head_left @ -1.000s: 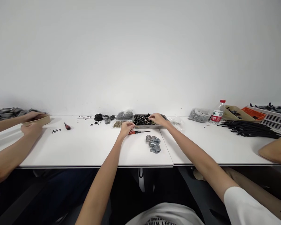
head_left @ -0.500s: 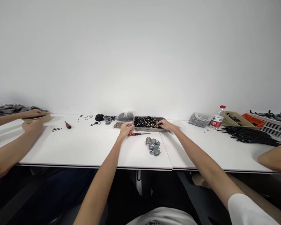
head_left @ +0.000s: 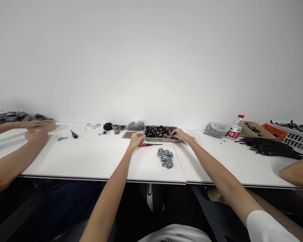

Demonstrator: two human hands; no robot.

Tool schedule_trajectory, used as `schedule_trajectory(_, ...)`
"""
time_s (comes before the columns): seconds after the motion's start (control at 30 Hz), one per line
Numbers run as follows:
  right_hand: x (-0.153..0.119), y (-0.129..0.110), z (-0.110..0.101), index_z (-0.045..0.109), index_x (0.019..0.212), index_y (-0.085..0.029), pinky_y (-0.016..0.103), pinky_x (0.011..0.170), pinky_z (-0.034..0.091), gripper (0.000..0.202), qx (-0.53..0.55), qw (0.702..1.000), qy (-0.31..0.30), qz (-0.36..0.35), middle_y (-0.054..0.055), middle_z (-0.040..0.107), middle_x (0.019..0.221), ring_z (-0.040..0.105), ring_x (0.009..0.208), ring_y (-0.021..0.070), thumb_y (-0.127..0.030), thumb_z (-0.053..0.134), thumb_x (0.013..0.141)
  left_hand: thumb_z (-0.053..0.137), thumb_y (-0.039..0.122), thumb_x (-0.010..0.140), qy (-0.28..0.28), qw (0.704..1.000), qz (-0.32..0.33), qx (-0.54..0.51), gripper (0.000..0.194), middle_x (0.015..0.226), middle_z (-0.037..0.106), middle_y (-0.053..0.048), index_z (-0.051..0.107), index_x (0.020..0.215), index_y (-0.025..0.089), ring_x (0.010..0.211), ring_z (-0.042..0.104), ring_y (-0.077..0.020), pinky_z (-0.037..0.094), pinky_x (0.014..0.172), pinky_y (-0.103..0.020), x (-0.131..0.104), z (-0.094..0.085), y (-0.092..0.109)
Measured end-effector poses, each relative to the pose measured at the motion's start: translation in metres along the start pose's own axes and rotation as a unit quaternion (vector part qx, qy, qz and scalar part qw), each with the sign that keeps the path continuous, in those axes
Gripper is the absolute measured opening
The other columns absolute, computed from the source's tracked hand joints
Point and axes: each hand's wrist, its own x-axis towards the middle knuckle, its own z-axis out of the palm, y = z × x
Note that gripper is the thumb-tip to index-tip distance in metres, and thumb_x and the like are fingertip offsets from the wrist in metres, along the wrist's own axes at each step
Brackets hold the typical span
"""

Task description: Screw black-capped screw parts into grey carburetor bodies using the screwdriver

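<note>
A metal tray (head_left: 164, 138) of small black and brass parts (head_left: 158, 131) stands against the wall side of the table. My right hand (head_left: 179, 134) reaches over its right end, fingers closed together down among the parts; what they pinch is too small to name. At the tray's left front corner is my left hand (head_left: 137, 139), thumb and fingers pressed together, contents hidden. Just beside it lies a screwdriver (head_left: 147, 145) with a red handle, its dark shaft pointing right. A grey metal carburetor body (head_left: 166, 158) rests on the table between my forearms.
Left of the tray are brass bits (head_left: 128, 135), a bag of dark parts (head_left: 135, 125) and a clear cup (head_left: 116, 129). A co-worker's hands (head_left: 36, 132) hold a tan bin at far left. Rightward stand a bottle (head_left: 234, 128) and black tubes (head_left: 270, 147).
My two hands stay almost where they were, the right one still in the tray's right end. The co-worker's upper hand at left has shifted slightly over the tan bin.
</note>
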Motion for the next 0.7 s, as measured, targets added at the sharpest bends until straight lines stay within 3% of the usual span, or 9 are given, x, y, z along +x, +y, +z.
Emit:
schedule_trajectory(0.2, 0.001, -0.008, -0.004, 0.077, 0.086, -0.013, 0.026, 0.079, 0.055, 0.015, 0.026, 0.999, 0.043, 0.007, 0.011, 0.077, 0.097, 0.071, 0.088, 0.019, -0.006, 0.065, 0.083, 0.083, 0.04, 0.068, -0.007, 1.0, 0.0, -0.002, 0.035, 0.053, 0.064, -0.001, 0.063, 0.077, 0.012, 0.037, 0.056, -0.0113, 0.041, 0.034, -0.021, 0.0, -0.001, -0.001)
schedule_trajectory(0.37, 0.006, -0.034, 0.0, 0.078, 0.091, -0.015, 0.027, 0.081, 0.054, 0.012, 0.055, 0.997, 0.048, -0.027, 0.009, 0.077, 0.096, 0.069, 0.086, 0.018, -0.013, 0.069, 0.083, 0.084, 0.045, 0.065, -0.027, 1.0, 0.01, -0.004, 0.041, 0.055, 0.065, -0.002, 0.065, 0.079, 0.012, 0.039, 0.057, -0.0114, 0.042, 0.036, -0.021, -0.002, -0.001, 0.0)
schedule_trajectory(0.7, 0.008, -0.099, 0.037, 0.076, 0.085, -0.015, 0.024, 0.066, 0.052, 0.008, 0.149, 0.982, -0.021, -0.113, 0.006, 0.076, 0.082, 0.067, 0.068, 0.0143, -0.013, 0.069, 0.082, 0.084, 0.053, 0.064, -0.048, 0.998, 0.031, -0.032, 0.049, 0.059, 0.066, -0.003, 0.067, 0.084, 0.012, 0.042, 0.058, -0.0116, 0.047, 0.041, -0.024, -0.002, -0.004, 0.0)
